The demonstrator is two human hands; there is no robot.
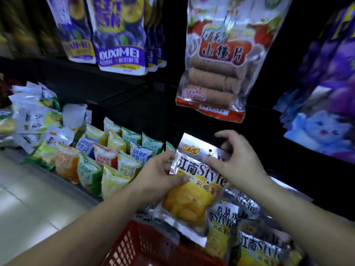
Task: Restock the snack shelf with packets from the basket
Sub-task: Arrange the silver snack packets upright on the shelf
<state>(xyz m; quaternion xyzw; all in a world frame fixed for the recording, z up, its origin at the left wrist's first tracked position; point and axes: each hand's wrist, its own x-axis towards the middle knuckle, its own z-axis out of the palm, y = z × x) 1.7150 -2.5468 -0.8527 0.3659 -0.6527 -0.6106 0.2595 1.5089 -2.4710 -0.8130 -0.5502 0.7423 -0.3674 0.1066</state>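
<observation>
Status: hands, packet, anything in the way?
Left hand pinches packet at its left edge, right hand pinches its top. Packet held above basket, not yet shelved. No obstruction seen.

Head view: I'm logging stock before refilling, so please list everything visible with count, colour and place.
held packet: one, silver with yellow crisps, above the basket.
basket: one, red, bottom centre.
basket packets: several, silver and yellow, lower right.
small packets: many, green, yellow, blue, red, orange, lower shelf left.
white packets: a pile, white and green, far left.
purple pouches: several, purple, hanging upper left.
red bag: one, red and clear with brown discs, hanging top centre.
cat bags: several, purple and blue, right.
left hand: grips the held packet's left edge.
right hand: pinches its top edge.
</observation>
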